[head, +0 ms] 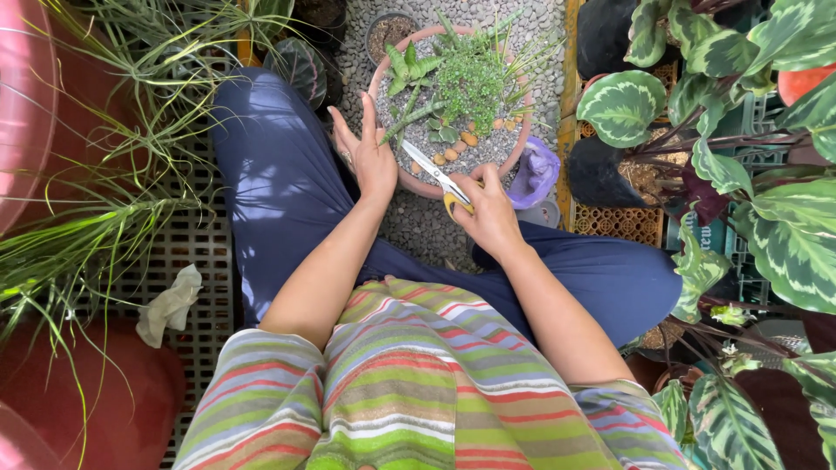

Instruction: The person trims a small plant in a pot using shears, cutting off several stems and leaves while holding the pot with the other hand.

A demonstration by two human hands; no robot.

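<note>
A round terracotta pot (pixel 380 80) filled with grey gravel, small green succulents and a few tan pebbles stands on the gravel ground between my knees. My right hand (pixel 489 211) grips yellow-handled scissors (pixel 440 180), whose blades point up-left over the pot's near rim toward a long succulent stem (pixel 409 117). My left hand (pixel 369 155) is held flat with fingers apart against the pot's left rim, holding nothing.
Large red pots (pixel 52 104) and long grassy leaves crowd the left. Broad patterned leaves (pixel 766 218) and black nursery pots (pixel 601 170) fill the right. A purple bag (pixel 535 171) lies beside the pot. A crumpled cloth (pixel 170 303) rests on the plastic grid floor.
</note>
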